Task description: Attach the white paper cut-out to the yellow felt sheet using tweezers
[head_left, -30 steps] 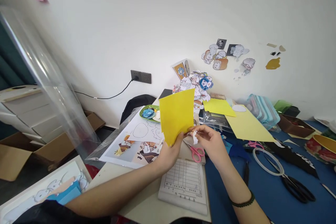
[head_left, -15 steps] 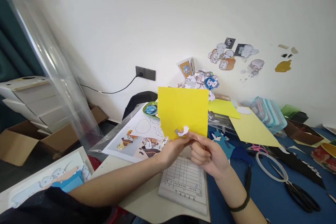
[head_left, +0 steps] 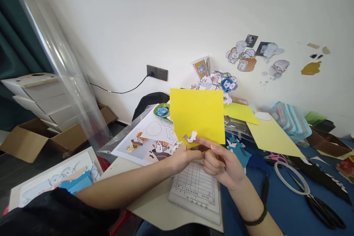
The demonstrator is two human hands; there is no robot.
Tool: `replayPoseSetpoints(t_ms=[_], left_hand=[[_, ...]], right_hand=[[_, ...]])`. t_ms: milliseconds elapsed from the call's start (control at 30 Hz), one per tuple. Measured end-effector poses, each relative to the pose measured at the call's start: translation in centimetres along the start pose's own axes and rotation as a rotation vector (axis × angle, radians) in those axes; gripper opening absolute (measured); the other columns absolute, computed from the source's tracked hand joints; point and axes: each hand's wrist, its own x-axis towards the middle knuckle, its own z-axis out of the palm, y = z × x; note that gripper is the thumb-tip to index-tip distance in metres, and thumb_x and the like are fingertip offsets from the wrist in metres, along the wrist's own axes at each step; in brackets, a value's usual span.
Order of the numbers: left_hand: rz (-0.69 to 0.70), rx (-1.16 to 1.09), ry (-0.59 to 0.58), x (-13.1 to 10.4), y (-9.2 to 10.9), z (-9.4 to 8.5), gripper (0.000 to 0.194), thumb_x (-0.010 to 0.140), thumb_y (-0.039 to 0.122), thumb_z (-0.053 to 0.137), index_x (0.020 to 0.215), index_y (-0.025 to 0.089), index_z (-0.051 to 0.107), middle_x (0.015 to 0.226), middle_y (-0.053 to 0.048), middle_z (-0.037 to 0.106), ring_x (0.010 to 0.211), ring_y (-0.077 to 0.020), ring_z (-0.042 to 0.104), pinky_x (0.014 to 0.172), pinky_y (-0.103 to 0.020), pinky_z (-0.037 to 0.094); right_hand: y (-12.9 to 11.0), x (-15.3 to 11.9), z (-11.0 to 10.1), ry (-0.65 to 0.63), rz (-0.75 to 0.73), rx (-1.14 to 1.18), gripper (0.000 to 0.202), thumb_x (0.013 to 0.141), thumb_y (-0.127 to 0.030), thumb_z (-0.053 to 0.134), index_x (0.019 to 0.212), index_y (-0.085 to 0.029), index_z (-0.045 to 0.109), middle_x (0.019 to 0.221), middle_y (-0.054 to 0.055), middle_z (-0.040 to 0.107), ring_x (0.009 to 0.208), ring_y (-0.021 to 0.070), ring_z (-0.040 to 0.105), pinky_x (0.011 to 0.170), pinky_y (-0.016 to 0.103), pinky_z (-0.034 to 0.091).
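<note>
A yellow sheet of paper [head_left: 197, 112] stands upright in front of me, its lower left edge ragged from cutting. My left hand [head_left: 184, 158] grips it by the bottom edge; the fingers behind the sheet are hidden. Against the lower front of the sheet lies a small curved white paper cutout [head_left: 190, 137] with a dark outline. My right hand [head_left: 222, 164] holds the cutout to the sheet, index fingertip at its right end and the other fingers curled. Under both hands lies a notepad with a printed grid [head_left: 195, 190].
Scissors with black handles [head_left: 322, 206] and a white ring [head_left: 293, 177] lie on the blue mat at the right. Printed sheets [head_left: 129, 143] and a green dish [head_left: 160, 111] are behind the left hand. A clear plastic roll [head_left: 65, 62] leans at the left.
The head view has shifted a little, so the surroundings sit further right. The white cutout shows more of its outline, and the right index fingertip touches its right end.
</note>
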Motion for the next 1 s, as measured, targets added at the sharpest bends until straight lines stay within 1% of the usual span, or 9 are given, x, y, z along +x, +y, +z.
replayPoseSetpoints(t_ms=[100, 200, 300, 433, 600, 767, 900, 1000], left_hand=[[0.057, -0.023, -0.027, -0.1, 0.2, 0.1, 0.031, 0.059, 0.014, 0.053, 0.087, 0.016, 0.067, 0.108, -0.005, 0.068, 0.111, -0.0275, 0.055, 0.100, -0.044, 0.038], [0.125, -0.067, -0.058, -0.2, 0.5, 0.2, 0.034, 0.057, 0.014, 0.049, 0.086, 0.018, 0.067, 0.108, -0.004, 0.068, 0.112, -0.0267, 0.055, 0.104, -0.044, 0.034], [0.145, -0.062, -0.094, -0.3, 0.8, 0.2, 0.037, 0.058, 0.013, 0.050, 0.091, 0.018, 0.066, 0.110, -0.004, 0.068, 0.114, -0.0262, 0.055, 0.105, -0.044, 0.033], [0.115, -0.026, -0.033, -0.4, 1.0, 0.3, 0.037, 0.059, 0.016, 0.052, 0.094, 0.018, 0.065, 0.114, -0.006, 0.066, 0.113, -0.0280, 0.054, 0.104, -0.046, 0.034], [0.136, -0.108, 0.016, -0.5, 1.4, 0.9, 0.038, 0.059, 0.019, 0.052, 0.094, 0.019, 0.065, 0.102, -0.006, 0.070, 0.117, -0.0284, 0.052, 0.107, -0.046, 0.029], [0.078, -0.151, 0.076, -0.4, 1.6, 1.1, 0.031, 0.060, 0.023, 0.054, 0.086, 0.016, 0.069, 0.099, -0.009, 0.070, 0.119, -0.0321, 0.050, 0.107, -0.048, 0.027], [0.095, -0.199, 0.068, -0.4, 1.3, 1.0, 0.024, 0.064, 0.028, 0.058, 0.082, 0.016, 0.069, 0.097, -0.010, 0.070, 0.121, -0.0320, 0.048, 0.108, -0.048, 0.027], [0.078, -0.172, 0.092, -0.3, 1.2, 1.0, 0.021, 0.064, 0.031, 0.061, 0.076, 0.015, 0.068, 0.096, -0.012, 0.070, 0.124, -0.0339, 0.045, 0.108, -0.050, 0.026]], right_hand=[[0.0, -0.1, 0.1, -0.008, -0.008, -0.002, 0.032, 0.085, -0.029, 0.053, 0.110, -0.013, 0.067, 0.038, -0.011, 0.024, 0.034, 0.0037, 0.012, 0.037, 0.016, 0.018], [0.0, 0.0, 0.3, -0.028, -0.017, 0.002, 0.032, 0.087, -0.027, 0.051, 0.110, -0.013, 0.067, 0.038, -0.011, 0.025, 0.034, 0.0038, 0.013, 0.037, 0.016, 0.018], [0.1, 0.0, 0.5, -0.046, -0.028, 0.007, 0.033, 0.087, -0.026, 0.049, 0.111, -0.012, 0.066, 0.038, -0.010, 0.025, 0.034, 0.0040, 0.013, 0.037, 0.017, 0.018], [0.2, -0.1, 0.6, -0.051, -0.040, 0.011, 0.033, 0.088, -0.025, 0.048, 0.112, -0.012, 0.066, 0.038, -0.010, 0.025, 0.034, 0.0042, 0.014, 0.037, 0.017, 0.018], [0.3, -0.1, 0.7, -0.029, -0.037, 0.008, 0.033, 0.089, -0.025, 0.048, 0.114, -0.014, 0.065, 0.039, -0.010, 0.028, 0.035, 0.0041, 0.015, 0.039, 0.018, 0.019], [0.3, -0.1, 0.8, -0.011, -0.034, -0.006, 0.032, 0.087, -0.026, 0.051, 0.113, -0.014, 0.066, 0.039, -0.010, 0.028, 0.035, 0.0042, 0.015, 0.039, 0.018, 0.018], [0.5, 0.0, 0.6, -0.015, -0.045, -0.012, 0.031, 0.087, -0.025, 0.051, 0.112, -0.014, 0.066, 0.040, -0.010, 0.028, 0.036, 0.0043, 0.016, 0.039, 0.018, 0.018], [0.5, 0.0, 0.6, -0.011, -0.048, -0.012, 0.031, 0.087, -0.026, 0.051, 0.111, -0.014, 0.067, 0.040, -0.010, 0.029, 0.035, 0.0044, 0.016, 0.039, 0.019, 0.018]])
